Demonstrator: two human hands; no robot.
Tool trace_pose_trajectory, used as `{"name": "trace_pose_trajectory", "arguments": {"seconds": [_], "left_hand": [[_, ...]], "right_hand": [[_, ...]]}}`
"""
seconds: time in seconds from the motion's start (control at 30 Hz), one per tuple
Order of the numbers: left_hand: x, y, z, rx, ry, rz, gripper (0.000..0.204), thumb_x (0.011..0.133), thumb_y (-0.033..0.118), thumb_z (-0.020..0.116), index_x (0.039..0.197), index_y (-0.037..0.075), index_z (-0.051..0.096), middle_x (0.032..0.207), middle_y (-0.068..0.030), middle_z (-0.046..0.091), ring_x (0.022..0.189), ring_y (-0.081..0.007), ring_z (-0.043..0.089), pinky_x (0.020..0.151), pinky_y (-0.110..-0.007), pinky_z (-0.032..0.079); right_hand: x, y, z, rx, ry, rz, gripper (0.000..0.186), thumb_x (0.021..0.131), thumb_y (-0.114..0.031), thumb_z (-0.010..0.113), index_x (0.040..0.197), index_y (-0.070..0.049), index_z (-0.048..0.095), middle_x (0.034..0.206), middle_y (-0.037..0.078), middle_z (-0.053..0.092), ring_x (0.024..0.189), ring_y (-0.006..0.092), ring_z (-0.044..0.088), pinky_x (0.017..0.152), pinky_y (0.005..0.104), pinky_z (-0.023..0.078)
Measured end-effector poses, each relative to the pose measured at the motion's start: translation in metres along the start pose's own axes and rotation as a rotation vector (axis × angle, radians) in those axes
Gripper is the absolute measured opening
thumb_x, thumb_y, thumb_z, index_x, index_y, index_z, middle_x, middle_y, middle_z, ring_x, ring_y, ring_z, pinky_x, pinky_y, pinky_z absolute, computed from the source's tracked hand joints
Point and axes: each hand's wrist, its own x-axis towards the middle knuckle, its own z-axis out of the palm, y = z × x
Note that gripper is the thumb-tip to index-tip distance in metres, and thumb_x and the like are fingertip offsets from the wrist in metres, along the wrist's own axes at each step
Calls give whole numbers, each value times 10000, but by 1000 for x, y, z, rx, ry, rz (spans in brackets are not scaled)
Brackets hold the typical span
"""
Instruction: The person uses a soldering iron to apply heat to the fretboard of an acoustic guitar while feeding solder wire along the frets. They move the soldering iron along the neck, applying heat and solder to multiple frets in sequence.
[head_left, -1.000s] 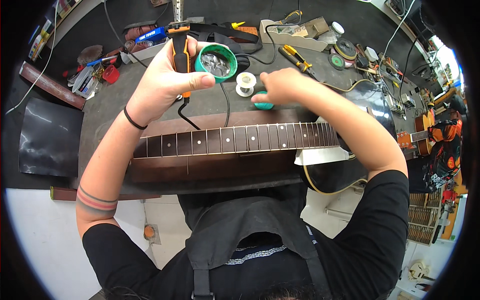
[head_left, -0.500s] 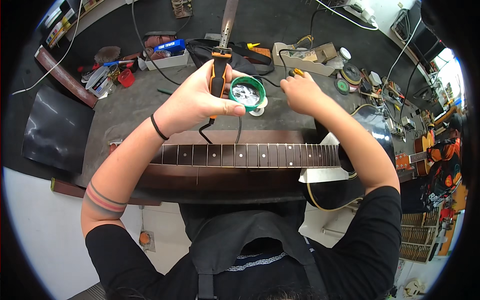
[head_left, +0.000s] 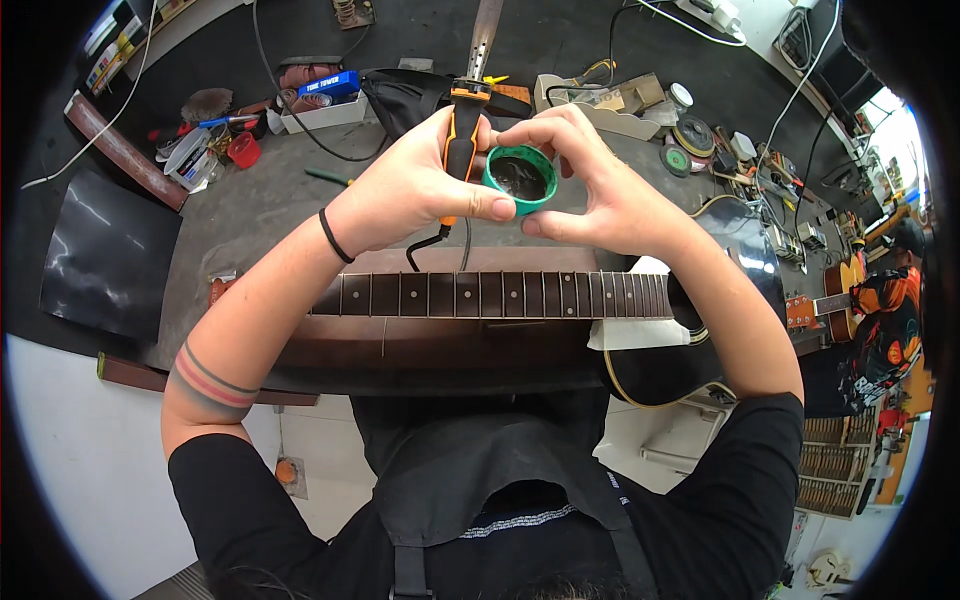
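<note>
My left hand (head_left: 410, 185) grips an orange-and-black soldering iron (head_left: 462, 140), its metal barrel pointing up, together with a small green pot (head_left: 519, 182) of dark, glossy contents, thumb on the rim. My right hand (head_left: 610, 190) curls its fingers round the pot's right side, thumb below it. Beneath both hands lies a guitar neck (head_left: 490, 295) with dotted frets, running rightward to a black, cream-edged body (head_left: 655, 375). White paper (head_left: 635, 335) lies at the neck's body end. A green-handled tool (head_left: 325, 176) rests on the dark bench behind my left wrist.
White trays (head_left: 325, 117) (head_left: 635, 122) of tools stand at the back beside a black bag (head_left: 400, 100). Red cup (head_left: 243, 150) at left; discs (head_left: 690, 135) and tools at right. Cables cross the bench (head_left: 205, 240). A person in patterned clothing (head_left: 880, 350) is far right, near another guitar (head_left: 840, 305).
My right hand has come from the bench, right of the pot, onto the pot. My left hand has moved right with the iron and pot. The view has shifted.
</note>
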Motion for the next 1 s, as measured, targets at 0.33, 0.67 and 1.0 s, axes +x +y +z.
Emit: {"name": "trace_pose_trajectory", "arguments": {"seconds": [0.33, 0.67, 1.0], "left_hand": [[4, -9, -7, -41, -13, -55, 392, 1103, 172, 845, 1347, 69, 555, 1384, -116, 719, 1271, -184, 753, 1053, -338, 639], [-22, 17, -61, 131, 242, -176, 213, 1144, 304, 771, 1162, 131, 648, 829, 120, 491, 620, 22, 378, 545, -209, 259], [-36, 28, -66, 221, 304, -80, 370, 1000, 211, 930, 1101, 132, 584, 833, 76, 517, 635, -18, 415, 560, -235, 305]], "right_hand": [[0, 19, -14, -123, -111, 116, 734, 840, -234, 972, 1470, -69, 633, 1356, 103, 576, 1283, 282, 615, 1169, 419, 510], [3, 121, 18, -608, -549, 397, 790, 819, -234, 968, 1495, -103, 581, 1459, 177, 625, 1455, 399, 607, 1210, 505, 489], [49, 102, 56, -637, -348, 249, 643, 903, -307, 934, 1462, -136, 667, 1481, 203, 631, 1279, 411, 721, 1129, 549, 592]]}}
